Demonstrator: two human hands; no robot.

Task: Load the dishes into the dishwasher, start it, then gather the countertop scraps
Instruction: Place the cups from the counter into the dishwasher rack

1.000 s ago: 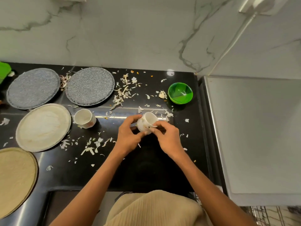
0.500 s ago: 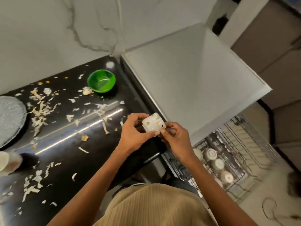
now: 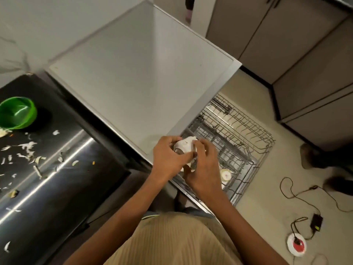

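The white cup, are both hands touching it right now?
Touching. The head view shows the left hand and right hand with fingers curled round the cup.

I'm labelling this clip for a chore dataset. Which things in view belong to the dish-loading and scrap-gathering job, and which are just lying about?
Part of the job:
white cup, held by left hand and right hand
dishwasher rack
cup in the rack
green bowl
scraps on the black countertop

Just lying about:
black cable on the floor
black adapter
red-and-white disc
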